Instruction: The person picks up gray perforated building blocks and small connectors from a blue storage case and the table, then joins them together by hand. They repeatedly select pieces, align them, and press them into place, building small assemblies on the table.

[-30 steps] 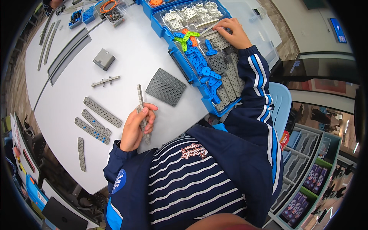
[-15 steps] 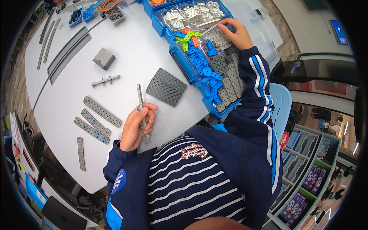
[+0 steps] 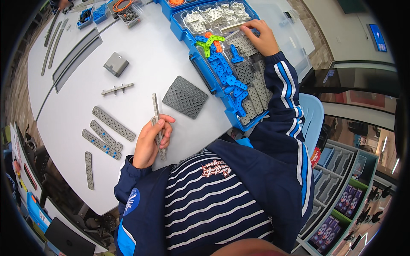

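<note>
My left hand (image 3: pixel 150 141) grips a long thin grey perforated beam (image 3: pixel 156 112) that lies on the white table (image 3: pixel 141 55). Just right of the beam's far end lies a dark grey perforated square plate (image 3: pixel 185 97). My right hand (image 3: pixel 259 37) reaches into a blue parts case (image 3: pixel 200 68), its fingers on grey pieces in a far compartment; whether it holds one I cannot tell. The case holds blue, grey, green and orange construction parts.
Three grey perforated strips (image 3: pixel 112 123) lie left of my left hand, another strip (image 3: pixel 89 170) near the table's edge. A small grey block (image 3: pixel 115 64) and a short pinned beam (image 3: pixel 117 89) sit farther out. Small bins (image 3: pixel 128 15) stand at the far edge. A blue chair (image 3: pixel 311 119) is at right.
My right hand has shifted slightly among the grey pieces in the case. The left hand keeps its hold on the beam.
</note>
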Action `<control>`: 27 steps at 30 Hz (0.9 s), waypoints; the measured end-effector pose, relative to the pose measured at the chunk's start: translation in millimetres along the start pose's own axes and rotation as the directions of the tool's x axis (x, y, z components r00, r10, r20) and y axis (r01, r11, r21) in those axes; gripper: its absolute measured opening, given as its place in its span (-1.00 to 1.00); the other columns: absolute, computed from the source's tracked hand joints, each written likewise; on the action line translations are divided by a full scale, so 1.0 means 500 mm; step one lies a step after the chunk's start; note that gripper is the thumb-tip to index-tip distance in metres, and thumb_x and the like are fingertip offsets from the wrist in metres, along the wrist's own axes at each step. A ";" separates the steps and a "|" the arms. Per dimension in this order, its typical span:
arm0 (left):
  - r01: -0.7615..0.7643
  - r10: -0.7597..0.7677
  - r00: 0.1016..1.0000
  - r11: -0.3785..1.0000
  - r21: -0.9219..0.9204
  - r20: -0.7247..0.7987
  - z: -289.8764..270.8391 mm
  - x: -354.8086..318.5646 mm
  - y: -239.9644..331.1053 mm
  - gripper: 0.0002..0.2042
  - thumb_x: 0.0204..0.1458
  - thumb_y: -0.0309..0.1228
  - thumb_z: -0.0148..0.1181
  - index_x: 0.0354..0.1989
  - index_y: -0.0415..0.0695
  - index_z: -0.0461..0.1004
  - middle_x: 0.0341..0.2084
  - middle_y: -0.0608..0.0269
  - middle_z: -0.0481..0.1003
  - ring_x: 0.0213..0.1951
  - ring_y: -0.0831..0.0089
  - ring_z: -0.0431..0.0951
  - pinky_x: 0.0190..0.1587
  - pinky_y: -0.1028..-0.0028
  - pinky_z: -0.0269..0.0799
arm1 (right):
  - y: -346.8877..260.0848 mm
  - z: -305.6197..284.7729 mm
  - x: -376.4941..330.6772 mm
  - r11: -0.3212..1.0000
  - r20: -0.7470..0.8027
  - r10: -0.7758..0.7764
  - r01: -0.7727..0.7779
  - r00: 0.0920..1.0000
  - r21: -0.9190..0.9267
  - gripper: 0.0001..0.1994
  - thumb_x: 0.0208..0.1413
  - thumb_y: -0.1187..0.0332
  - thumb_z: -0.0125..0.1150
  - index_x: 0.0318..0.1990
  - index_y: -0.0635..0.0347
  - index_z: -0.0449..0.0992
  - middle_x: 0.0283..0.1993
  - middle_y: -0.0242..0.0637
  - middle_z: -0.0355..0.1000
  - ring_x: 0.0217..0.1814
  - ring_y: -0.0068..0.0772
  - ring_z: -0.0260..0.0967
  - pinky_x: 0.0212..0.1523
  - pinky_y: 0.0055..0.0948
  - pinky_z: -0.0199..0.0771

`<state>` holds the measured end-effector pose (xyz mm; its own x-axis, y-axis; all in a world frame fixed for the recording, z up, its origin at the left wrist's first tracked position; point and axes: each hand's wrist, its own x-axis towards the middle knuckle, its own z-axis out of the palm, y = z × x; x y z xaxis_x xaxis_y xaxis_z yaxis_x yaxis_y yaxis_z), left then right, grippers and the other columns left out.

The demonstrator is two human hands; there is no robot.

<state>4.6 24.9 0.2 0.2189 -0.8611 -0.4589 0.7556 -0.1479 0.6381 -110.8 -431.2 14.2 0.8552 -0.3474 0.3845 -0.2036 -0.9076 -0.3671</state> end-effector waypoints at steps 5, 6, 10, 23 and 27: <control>-0.001 0.001 1.000 1.000 0.000 0.006 -0.001 0.001 -0.001 -0.71 0.39 -0.29 -0.13 0.01 -0.28 0.39 -0.46 0.37 0.33 -0.55 0.69 0.19 -0.50 0.63 0.15 | -0.003 0.005 0.014 0.994 0.046 -0.063 0.066 0.997 -0.082 -0.86 0.13 0.23 0.30 -0.21 -0.08 0.71 -0.34 -0.46 0.54 -0.08 -0.36 0.39 0.01 -0.23 0.35; 0.001 -0.001 1.000 1.000 -0.005 0.008 -0.001 0.001 -0.002 -0.71 0.39 -0.29 -0.13 0.01 -0.28 0.39 -0.46 0.37 0.33 -0.55 0.69 0.19 -0.50 0.63 0.14 | -0.001 0.000 0.019 0.993 0.090 -0.049 0.058 0.995 -0.106 -0.87 0.13 0.23 0.30 -0.22 -0.11 0.71 -0.35 -0.47 0.54 -0.08 -0.37 0.38 0.01 -0.23 0.34; 0.014 -0.014 1.000 1.000 -0.001 0.006 0.000 0.002 -0.004 -0.71 0.38 -0.29 -0.11 0.01 -0.28 0.39 -0.46 0.37 0.33 -0.55 0.69 0.19 -0.50 0.63 0.14 | 0.010 -0.028 0.049 0.974 0.308 -0.074 0.135 0.949 -0.181 -0.85 0.12 0.32 0.34 -0.16 0.00 0.70 -0.37 -0.47 0.49 -0.16 -0.33 0.32 -0.04 -0.32 0.38; 0.005 -0.005 1.000 1.000 -0.004 0.000 0.000 0.001 -0.001 -0.70 0.38 -0.29 -0.13 0.00 -0.29 0.40 -0.46 0.38 0.33 -0.55 0.70 0.20 -0.51 0.65 0.14 | 0.014 -0.033 0.077 0.959 0.390 -0.214 0.268 0.895 -0.089 -0.89 0.13 0.30 0.35 -0.23 0.05 0.70 -0.25 -0.33 0.49 -0.02 -0.21 0.34 0.04 -0.25 0.36; 0.009 -0.009 1.000 1.000 0.006 0.012 0.000 0.002 -0.002 -0.70 0.38 -0.27 -0.12 0.00 -0.28 0.38 -0.45 0.38 0.32 -0.54 0.70 0.18 -0.52 0.65 0.13 | 0.000 -0.034 0.079 0.980 0.425 -0.163 0.195 0.890 -0.035 -0.85 0.10 0.29 0.39 -0.21 0.10 0.72 -0.25 -0.29 0.54 -0.07 -0.18 0.43 0.01 -0.23 0.42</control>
<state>4.2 24.2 -0.8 0.2050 -0.8654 -0.4573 0.7535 -0.1586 0.6380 -85.2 -448.7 43.8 0.9972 -0.0617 0.0422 -0.0490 -0.9657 -0.2552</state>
